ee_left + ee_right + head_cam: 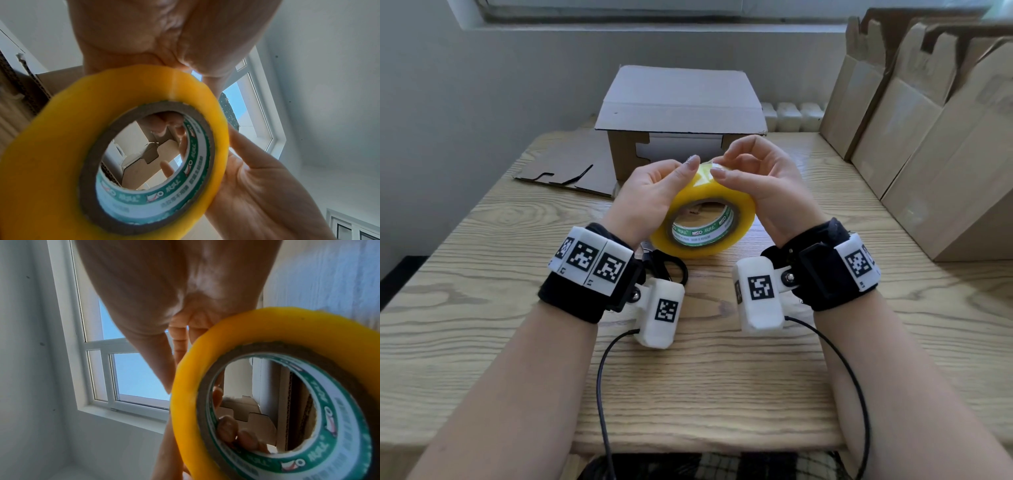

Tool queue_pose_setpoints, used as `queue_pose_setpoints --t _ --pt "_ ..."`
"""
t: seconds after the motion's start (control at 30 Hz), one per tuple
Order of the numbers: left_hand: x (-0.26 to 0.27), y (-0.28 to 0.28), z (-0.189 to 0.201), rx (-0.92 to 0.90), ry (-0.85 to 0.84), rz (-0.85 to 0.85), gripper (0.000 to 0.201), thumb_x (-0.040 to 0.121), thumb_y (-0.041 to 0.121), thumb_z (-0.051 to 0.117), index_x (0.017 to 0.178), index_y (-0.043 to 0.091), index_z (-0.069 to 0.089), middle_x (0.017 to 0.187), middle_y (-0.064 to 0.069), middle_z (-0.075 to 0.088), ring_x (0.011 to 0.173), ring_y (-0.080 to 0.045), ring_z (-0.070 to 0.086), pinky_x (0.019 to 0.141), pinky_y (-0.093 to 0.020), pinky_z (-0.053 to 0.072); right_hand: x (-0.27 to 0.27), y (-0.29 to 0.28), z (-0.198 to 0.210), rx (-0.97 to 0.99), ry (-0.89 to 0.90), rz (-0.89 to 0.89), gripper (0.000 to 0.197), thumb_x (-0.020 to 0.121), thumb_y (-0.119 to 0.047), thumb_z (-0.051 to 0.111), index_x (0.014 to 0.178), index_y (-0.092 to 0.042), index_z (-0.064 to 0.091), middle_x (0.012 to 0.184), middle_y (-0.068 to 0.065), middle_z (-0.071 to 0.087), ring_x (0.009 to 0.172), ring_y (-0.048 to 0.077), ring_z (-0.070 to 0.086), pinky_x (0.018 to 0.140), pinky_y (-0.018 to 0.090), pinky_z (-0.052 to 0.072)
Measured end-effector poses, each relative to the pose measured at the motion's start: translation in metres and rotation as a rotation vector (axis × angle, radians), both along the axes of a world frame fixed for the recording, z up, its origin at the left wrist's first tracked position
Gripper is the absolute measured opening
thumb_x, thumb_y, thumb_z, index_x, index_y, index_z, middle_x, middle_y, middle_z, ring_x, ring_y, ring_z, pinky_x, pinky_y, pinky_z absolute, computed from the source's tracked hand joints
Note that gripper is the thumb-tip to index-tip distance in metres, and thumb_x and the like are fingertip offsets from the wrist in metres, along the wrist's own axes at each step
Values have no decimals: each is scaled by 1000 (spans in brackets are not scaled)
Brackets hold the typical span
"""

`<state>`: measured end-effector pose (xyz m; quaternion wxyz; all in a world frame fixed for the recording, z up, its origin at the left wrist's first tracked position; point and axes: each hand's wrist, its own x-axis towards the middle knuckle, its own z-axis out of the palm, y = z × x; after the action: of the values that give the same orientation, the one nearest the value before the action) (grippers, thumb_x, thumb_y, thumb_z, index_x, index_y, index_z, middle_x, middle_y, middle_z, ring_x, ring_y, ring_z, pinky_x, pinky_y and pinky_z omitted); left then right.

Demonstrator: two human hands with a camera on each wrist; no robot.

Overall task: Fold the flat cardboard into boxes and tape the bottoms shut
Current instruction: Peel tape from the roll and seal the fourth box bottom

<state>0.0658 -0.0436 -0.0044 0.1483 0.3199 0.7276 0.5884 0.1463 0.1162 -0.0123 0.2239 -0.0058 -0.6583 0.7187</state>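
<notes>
**Picking at the tape end before the box bottom gets sealed**

The left hand (650, 192) is curled round the tape roll (703, 222), thumb laid on the outer band and fingers reaching into the core, as the right wrist view shows. It holds the roll up off the counter (482, 267), tilted on edge, which I judge is to steady it and turn the rim toward the other hand. The right hand (760, 181) is bent over the top of the roll, its thumb and forefinger pinched together at the rim where a pale bit of tape shows; this looks like a hunt for the loose end, though whether any tape has lifted I cannot tell.

Just behind the hands stands one folded box (681, 113) with its flaps uppermost, likely bottom up so the seam can be taped. To its left lies one flat cardboard sheet (565, 168) on the counter. Black scissors (671, 267), one pair, lie under the left wrist, handy for cutting. At the right, flat cartons (928, 137) lean in a stack; at least four, the exact count unclear.
</notes>
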Motion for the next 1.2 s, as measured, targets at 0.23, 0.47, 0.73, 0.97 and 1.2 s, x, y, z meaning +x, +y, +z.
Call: queue_pose_setpoints --t 0.23,0.47,0.73,0.97,1.2 --pt "1 -2 0 47 130 63 30 92 46 61 83 18 70 75 -4 63 71 -15 60 70 -37 50 8 4 8 932 -33 -330 26 91 -39 62 83 -14 59 89 3 64 86 18 58 77 32 46" --pt "-6 -11 2 22 236 172 22 87 45 69 76 26 72 69 6 64 66 -8 57 66 -31 47 8 -9 6 1091 -115 -262 22 102 -37 47 87 -22 50 90 0 44 83 15 41 72 27 30" --pt "-6 -28 17 -51 281 202 19 85 41 73 76 25 73 74 0 70 67 -7 62 67 -29 51 13 -30 13 1261 -56 -201 23 102 -29 41 82 -22 35 64 -11 37 66 19 38 60 36 30" --pt "-2 -29 21 -80 270 179 20 86 40 72 79 22 74 82 -12 73 69 -10 63 64 -32 52 15 -35 16 1142 3 -187 24 94 -15 50 71 -16 42 56 -13 35 51 8 36 51 27 26" --pt "-4 -29 20 -61 223 200 18 83 42 73 77 25 73 78 -3 72 69 -9 65 67 -29 54 14 -32 17 972 -31 -190 26 100 -20 51 75 -11 50 59 -3 49 56 12 48 54 27 37"
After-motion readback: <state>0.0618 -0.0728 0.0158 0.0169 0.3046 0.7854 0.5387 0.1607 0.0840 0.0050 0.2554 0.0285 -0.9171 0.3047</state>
